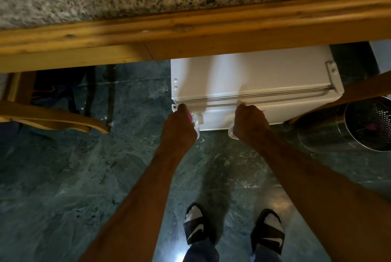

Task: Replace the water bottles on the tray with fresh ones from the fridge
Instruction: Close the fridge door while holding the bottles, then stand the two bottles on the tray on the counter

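Holding one water bottle (195,126) in left hand (179,126), another bottle (231,132) in right hand (250,124), fingers closed round each; both long axes hang downward before the shut fridge (254,77) door.

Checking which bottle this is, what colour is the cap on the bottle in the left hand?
Pink, seen in the head view: the bottle cap.

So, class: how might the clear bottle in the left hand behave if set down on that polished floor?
The bottle looks thin clear plastic, so probably light and squashy. Being round, it may roll if laid sideways. The glossy floor could let it slide.
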A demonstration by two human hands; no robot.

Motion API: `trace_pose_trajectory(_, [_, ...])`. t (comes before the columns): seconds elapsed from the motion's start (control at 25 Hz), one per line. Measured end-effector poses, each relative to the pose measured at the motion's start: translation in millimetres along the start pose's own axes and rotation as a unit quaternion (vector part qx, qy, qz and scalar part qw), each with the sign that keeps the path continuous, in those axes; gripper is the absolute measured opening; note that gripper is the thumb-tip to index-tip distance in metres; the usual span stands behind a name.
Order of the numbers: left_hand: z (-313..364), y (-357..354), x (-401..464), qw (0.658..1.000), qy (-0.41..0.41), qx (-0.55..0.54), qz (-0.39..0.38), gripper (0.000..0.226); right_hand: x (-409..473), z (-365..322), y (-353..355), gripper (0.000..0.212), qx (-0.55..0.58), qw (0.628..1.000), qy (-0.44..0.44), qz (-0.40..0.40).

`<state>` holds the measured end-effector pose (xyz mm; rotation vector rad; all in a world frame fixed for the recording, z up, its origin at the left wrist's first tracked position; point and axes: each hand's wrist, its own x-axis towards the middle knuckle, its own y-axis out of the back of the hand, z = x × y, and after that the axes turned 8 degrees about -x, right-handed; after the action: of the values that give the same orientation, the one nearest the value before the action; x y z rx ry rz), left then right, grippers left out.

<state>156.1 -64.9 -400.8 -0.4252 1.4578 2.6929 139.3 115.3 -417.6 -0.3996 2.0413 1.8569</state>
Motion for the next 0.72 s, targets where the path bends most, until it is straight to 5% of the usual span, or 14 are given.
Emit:
trace_pose_trajectory(0.28, [10, 6, -8, 1.000, -0.003, -0.010, -0.006, 0.026, -9, 3, 16, 0.048, -0.022, 0.998, 0.011, -0.052])
trace_pose_trajectory(0.44, [45, 40, -28, 0.999, -0.003, -0.033, -0.025, 0.017, -39, 7, 60, 0.032, -0.040, 0.995, 0.066, -0.063])
trace_pose_trajectory(0.72, [208, 199, -78, 0.994, -0.093, 0.055, -0.020, 0.017, -137, 7, 281, 0.024, -0.109, 0.972, 0.205, 0.029])
